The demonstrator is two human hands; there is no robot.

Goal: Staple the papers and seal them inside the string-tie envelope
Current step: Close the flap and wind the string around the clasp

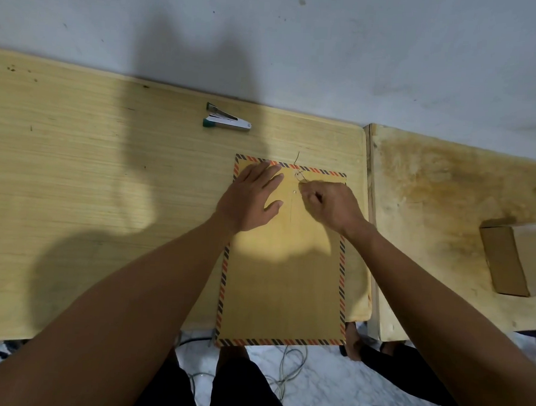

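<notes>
Pinching the string (pixel 302 178) in your right hand (pixel 331 206), you have both buttons just left of the grip, while your flat left hand (pixel 251 199) presses the envelope (pixel 282 281).

A pale grey wall (pixel 330 51) stood behind the worktop (pixel 75 177), with small dark marks and big soft shadows on it. The worktop was light yellow wood. Just beside it on the right was a second table (pixel 431 196), stained brown, with a cardboard box (pixel 518 259) on it. Below, the floor (pixel 319 385) looked white and marbled, with thin cables (pixel 289 368) lying on it.
</notes>
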